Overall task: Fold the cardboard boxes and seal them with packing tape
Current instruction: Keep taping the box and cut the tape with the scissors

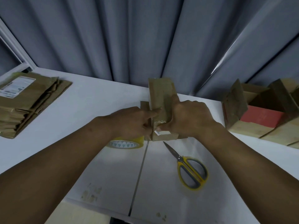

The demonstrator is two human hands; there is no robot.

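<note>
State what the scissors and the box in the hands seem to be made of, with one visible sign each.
Scissors: steel-looking blades, grey and shiny; yellow-and-grey handles, probably plastic. Box: brown cardboard, matt, with folded flaps; the glossy wrinkled strip on it looks like clear tape.

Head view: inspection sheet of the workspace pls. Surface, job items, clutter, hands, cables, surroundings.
Surface: white table, seam down the middle.
Job's things: cardboard box held at centre, shiny tape on its near end; yellow tape roll lying flat, partly hidden by the left hand; scissors closed, right of the seam; flat boxes stacked far left; assembled boxes far right, flaps up.
Clutter: faint brown marks near the front edge.
Hands: left hand and right hand both grip the cardboard box.
Cables: nothing seen.
Surroundings: grey curtain behind the table.
</note>
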